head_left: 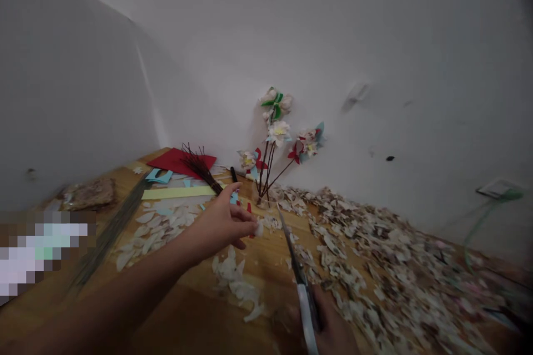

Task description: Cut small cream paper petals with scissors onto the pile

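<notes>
My left hand point(225, 219) reaches over the middle of the table, its fingertips pinched on a small whitish petal point(259, 227). My right hand point(331, 324), low in the view, grips scissors point(306, 302) with white and dark handles, blades pointing up and away; the lower fingers are partly cut off by the frame. Below my left hand lie several loose white petals point(237, 280). Beyond both hands, handmade flowers point(278, 132) with white, red, green and blue parts stand on thin dark stems against the wall.
A large heap of pale dried petals point(387, 255) covers the right side. At the left are more white petals point(154, 227), a bundle of dark twigs point(202, 169), red paper point(169, 159), a yellow strip point(179, 193), long thin wires point(112, 227) and a brown packet point(89, 194).
</notes>
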Demonstrator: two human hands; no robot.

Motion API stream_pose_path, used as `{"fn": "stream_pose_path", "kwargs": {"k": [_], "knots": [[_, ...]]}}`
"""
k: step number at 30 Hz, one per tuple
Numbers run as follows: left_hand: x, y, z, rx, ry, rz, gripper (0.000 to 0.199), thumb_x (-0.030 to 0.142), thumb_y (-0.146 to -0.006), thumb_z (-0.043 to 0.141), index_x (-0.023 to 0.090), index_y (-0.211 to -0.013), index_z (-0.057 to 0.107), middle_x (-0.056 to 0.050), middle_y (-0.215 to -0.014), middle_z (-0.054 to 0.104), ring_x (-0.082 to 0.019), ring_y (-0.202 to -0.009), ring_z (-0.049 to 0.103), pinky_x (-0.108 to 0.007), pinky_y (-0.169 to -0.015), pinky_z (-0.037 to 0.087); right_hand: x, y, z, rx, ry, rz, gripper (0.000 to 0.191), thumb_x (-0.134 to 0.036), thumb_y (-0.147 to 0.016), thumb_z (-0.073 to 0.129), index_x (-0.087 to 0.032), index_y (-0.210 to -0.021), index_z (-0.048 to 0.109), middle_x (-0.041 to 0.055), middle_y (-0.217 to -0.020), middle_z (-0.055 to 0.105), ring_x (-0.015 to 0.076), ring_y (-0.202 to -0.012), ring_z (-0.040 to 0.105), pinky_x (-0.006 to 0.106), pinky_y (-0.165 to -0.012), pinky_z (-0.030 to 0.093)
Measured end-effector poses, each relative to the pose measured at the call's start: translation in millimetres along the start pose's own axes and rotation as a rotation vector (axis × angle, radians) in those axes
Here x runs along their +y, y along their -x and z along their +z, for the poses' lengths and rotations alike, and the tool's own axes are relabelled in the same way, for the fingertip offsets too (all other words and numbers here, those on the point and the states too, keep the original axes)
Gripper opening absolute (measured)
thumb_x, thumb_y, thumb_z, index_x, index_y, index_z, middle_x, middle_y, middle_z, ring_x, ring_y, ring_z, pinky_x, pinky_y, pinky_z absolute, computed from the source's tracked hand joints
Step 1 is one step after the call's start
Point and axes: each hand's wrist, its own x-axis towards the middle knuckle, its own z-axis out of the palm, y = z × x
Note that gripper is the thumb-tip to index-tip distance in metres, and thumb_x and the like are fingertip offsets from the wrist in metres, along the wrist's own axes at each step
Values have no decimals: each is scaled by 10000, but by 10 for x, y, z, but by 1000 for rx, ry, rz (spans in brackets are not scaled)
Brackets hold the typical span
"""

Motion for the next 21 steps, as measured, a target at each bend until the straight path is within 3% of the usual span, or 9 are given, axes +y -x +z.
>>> {"fn": "stream_pose_path", "kwargs": {"k": [4,7,10,15,18,21], "knots": [[-228,-149,-150,-139,-566,18,836,176,-676,571,143,-1401,156,-10,-772,680,-153,-627,619,-214,-504,441,-74,-15,-79,-197,-28,21,532,-660,-676,477,-202,-915,603,70,-786,706,263,-749,645,303,-637,449],[-363,-218,-240,-179,-786,-15,763,149,-612,573,154,-1339,342,2,-690,695,-172,-579,614,-222,-480,379,-95,-12,-96,-178,-25,41,584,-651,-688,473,-187,-1028,577,85,-858,711,278,-800,643,319,-680,445],[-373,-213,-260,-185,-857,-26,654,198,-616,597,160,-1255,466,-14,-672,706,-197,-582,620,-244,-504,373,-93,-7,-74,-170,-24,68,626,-657,-677,483,-174,-1067,563,105,-890,713,299,-823,639,348,-704,443],[-307,-107,-146,-171,-896,54,544,249,-710,529,221,-1250,478,-36,-851,726,-216,-763,648,-268,-637,407,-111,5,-52,-72,-123,89,511,-644,-645,566,-230,-942,595,76,-826,723,317,-812,645,363,-686,442],[-424,-48,-23,-284,-856,158,575,209,-652,586,239,-1222,516,-49,-995,701,-233,-889,627,-288,-744,420,-110,16,-41,-113,-227,85,437,-592,-661,580,-248,-929,603,54,-847,723,298,-840,644,350,-701,447],[-632,-20,100,-400,-757,216,566,126,-562,627,264,-1110,598,-32,-944,698,-237,-878,621,-287,-748,430,-85,23,-28,-111,-304,84,439,-564,-674,582,-238,-967,596,65,-944,709,294,-928,618,355,-770,434]]}}
